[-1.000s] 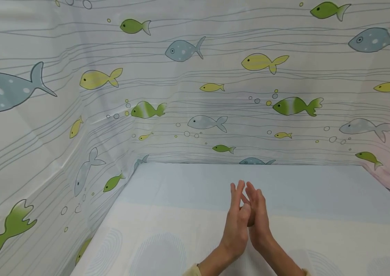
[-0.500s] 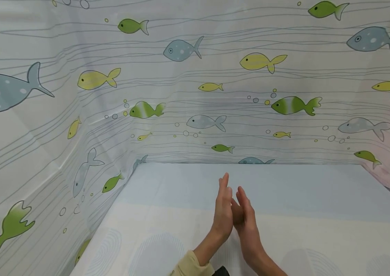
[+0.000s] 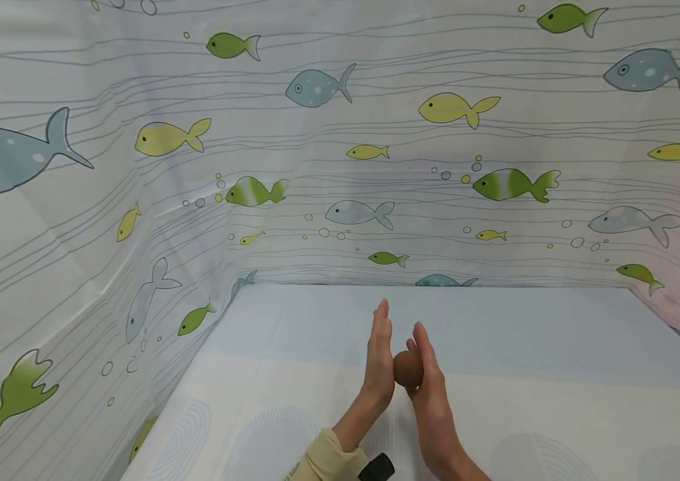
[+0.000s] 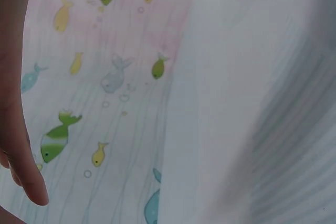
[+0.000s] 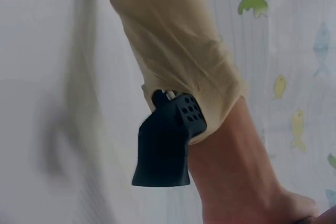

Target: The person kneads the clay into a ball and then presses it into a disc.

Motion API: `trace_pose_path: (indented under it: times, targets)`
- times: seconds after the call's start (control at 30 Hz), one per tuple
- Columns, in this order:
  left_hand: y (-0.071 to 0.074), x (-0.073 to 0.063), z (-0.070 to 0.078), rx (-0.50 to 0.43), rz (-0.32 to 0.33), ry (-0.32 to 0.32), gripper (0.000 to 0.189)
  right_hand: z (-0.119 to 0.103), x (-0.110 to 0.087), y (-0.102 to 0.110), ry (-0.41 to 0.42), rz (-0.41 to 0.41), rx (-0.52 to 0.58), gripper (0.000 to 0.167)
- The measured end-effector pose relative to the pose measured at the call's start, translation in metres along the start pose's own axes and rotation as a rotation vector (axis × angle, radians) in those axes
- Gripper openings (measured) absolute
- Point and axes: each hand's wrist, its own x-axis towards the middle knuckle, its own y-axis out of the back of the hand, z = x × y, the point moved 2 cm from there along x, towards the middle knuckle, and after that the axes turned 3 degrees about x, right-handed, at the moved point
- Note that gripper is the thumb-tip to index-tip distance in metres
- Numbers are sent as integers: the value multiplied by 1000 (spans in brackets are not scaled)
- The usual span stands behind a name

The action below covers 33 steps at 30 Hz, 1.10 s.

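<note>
A smooth brown ball (image 3: 409,369) sits between my two upright palms in the head view, above the bed-like surface. My left hand (image 3: 380,361) has its fingers straight and together, its palm against the ball's left side. My right hand (image 3: 431,394) faces it from the right, fingers also straight, with the ball against its palm and finger bases. Part of a hand (image 4: 13,103) with extended fingers fills the left edge of the left wrist view; the ball is hidden there. The right wrist view shows the left forearm (image 5: 236,166) running down to the lower right corner.
Under the hands spreads a flat surface (image 3: 292,327) with a pale blue band and a white, circle-patterned part. Fish-printed sheeting (image 3: 328,174) rises behind and at both sides. A black camera mount (image 5: 165,145) hangs by the beige sleeve (image 5: 173,40).
Both hands have shifted left. My left palm has slid forward along the right one, and the ball, mostly covered before, now shows plainly between them.
</note>
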Motion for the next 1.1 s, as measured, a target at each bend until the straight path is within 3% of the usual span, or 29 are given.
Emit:
trace_pose_path:
  times: [0.1, 0.2, 0.37, 0.53, 0.67, 0.83, 1.1]
  targets:
    - [-2, -3, 1, -5, -13, 2, 62, -2, 4, 2, 41, 10, 8, 53]
    - [-4, -7, 3, 6, -32, 3, 62, -5, 9, 4, 13, 42, 17, 54]
    - [-10, -15, 6, 45, -76, -16, 61, -4, 16, 9, -132, 125, 50, 57]
    - [-22, -30, 8, 75, -139, -59, 56, 12, 21, 17, -285, 248, 137, 63]
    - [-31, -43, 6, 88, -177, -58, 53, 22, 29, 31, -384, 342, 204, 67]
    - [-37, -53, 3, 92, -216, -10, 53, 26, 38, 47, -394, 375, 224, 67]
    - [-40, -57, 8, 92, -226, -22, 55, 30, 41, 55, -403, 358, 232, 65]
